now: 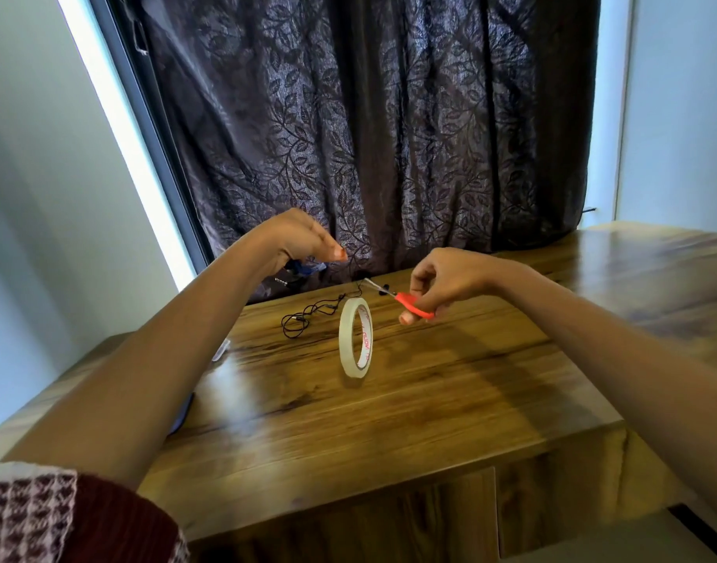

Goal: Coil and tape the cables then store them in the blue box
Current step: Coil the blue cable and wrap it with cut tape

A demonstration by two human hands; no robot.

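Observation:
My left hand [304, 241] is raised near the table's back edge, fingertips pinched together. A thin strip runs from them down to the off-white tape roll [356, 337], which stands on edge, slightly tilted, over the wooden table [389, 420]. My right hand [442, 282] grips red-handled scissors [409, 304]; their blades point up-left towards that strip, just above the roll. A thin black earphone cable [308, 314] lies loose and uncoiled on the table behind the roll. Something blue [306, 268] shows under my left hand, mostly hidden.
A dark patterned curtain [389, 136] hangs right behind the table. A clear plastic item [220, 349] and a dark blue object [184, 412] lie at the table's left edge, partly under my left forearm. The table's front edge drops off near me.

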